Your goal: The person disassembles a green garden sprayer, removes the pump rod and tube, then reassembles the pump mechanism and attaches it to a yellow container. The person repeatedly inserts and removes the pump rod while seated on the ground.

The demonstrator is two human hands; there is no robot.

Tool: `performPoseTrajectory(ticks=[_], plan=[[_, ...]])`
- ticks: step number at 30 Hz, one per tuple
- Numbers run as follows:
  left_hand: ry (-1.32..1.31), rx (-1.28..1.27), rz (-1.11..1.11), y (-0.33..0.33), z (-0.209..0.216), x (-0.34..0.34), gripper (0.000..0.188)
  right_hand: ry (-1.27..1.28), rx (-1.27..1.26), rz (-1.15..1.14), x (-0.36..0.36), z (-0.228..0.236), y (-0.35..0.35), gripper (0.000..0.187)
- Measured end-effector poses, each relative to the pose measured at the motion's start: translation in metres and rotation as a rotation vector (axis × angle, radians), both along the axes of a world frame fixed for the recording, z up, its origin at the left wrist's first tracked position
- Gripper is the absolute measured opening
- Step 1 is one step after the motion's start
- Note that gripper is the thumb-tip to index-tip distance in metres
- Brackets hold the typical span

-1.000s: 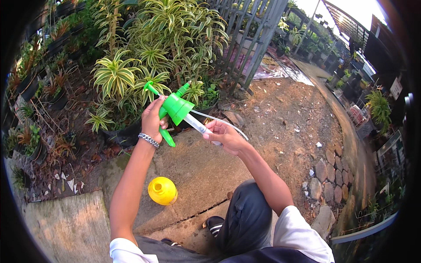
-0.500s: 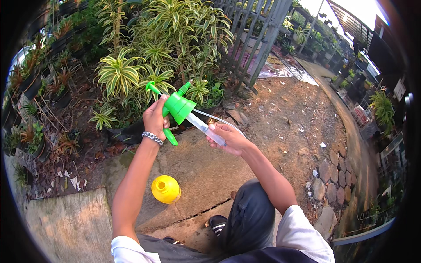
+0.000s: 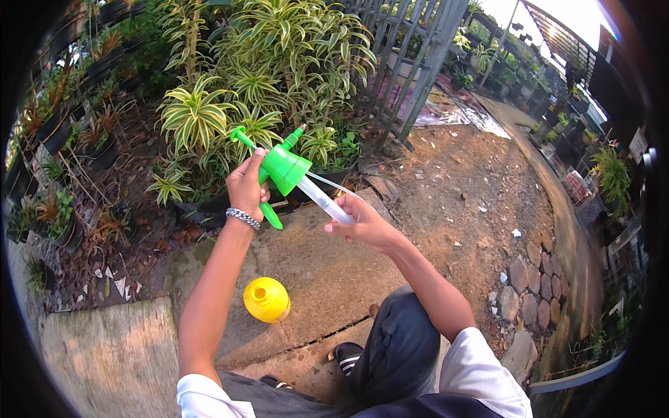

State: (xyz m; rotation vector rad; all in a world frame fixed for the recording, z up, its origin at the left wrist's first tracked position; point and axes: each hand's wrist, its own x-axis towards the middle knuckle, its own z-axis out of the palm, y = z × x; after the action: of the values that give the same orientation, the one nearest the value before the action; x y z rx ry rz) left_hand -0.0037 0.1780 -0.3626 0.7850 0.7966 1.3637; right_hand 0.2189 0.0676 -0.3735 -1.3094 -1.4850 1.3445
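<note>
My left hand (image 3: 245, 187) is closed around the handle of a green pump sprayer head (image 3: 287, 169), held tilted above the paving. Its plunger knob points up and left, its nozzle up and right, and a green trigger lever hangs below my fist. From the collar a translucent pump tube (image 3: 322, 197) slants down to the right, with a thin clear hose beside it. My right hand (image 3: 364, 224) grips the tube's lower end, fingers wrapped over it so the tip is hidden. Below, a yellow bottle (image 3: 267, 300) stands upright on the concrete, its neck uncapped.
Striped-leaf plants (image 3: 279, 76) and a grey slatted gate (image 3: 417, 76) stand ahead. Potted plants (image 3: 59, 223) line the left. A concrete slab (image 3: 327, 279) lies under the bottle, with a crack near my sandal (image 3: 348, 357). Hexagonal stones (image 3: 540, 279) and bare soil lie at right.
My right hand has shifted its grip on the tube, its fingers now wrapped over the lower end. The sprayer head in my left hand stays nearly in place.
</note>
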Motion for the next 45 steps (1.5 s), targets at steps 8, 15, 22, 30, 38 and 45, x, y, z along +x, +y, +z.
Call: performPoseTrajectory(ticks=[8, 15, 22, 30, 38, 45], plan=[[0.002, -0.006, 0.013, -0.003, 0.018, -0.040, 0.021, -0.229, -0.039, 0.352, 0.025, 0.021, -0.014, 0.027], [-0.016, 0.032, -0.030, -0.016, 0.024, -0.061, 0.022, -0.390, -0.037, 0.541, 0.023, 0.016, -0.012, 0.031], [0.030, 0.042, -0.079, -0.042, 0.037, -0.044, 0.025, 0.139, 0.014, 0.382, -0.022, 0.010, -0.015, 0.043], [0.068, 0.071, -0.062, -0.046, 0.048, -0.046, 0.024, 0.181, -0.078, 0.426, -0.028, 0.041, -0.026, 0.058], [0.034, 0.123, -0.072, -0.047, 0.053, -0.051, 0.025, 0.274, -0.134, 0.411, -0.026, 0.042, -0.028, 0.053], [0.033, 0.137, -0.053, -0.048, 0.057, -0.054, 0.025, 0.343, -0.115, 0.425, -0.024, 0.037, -0.027, 0.052]])
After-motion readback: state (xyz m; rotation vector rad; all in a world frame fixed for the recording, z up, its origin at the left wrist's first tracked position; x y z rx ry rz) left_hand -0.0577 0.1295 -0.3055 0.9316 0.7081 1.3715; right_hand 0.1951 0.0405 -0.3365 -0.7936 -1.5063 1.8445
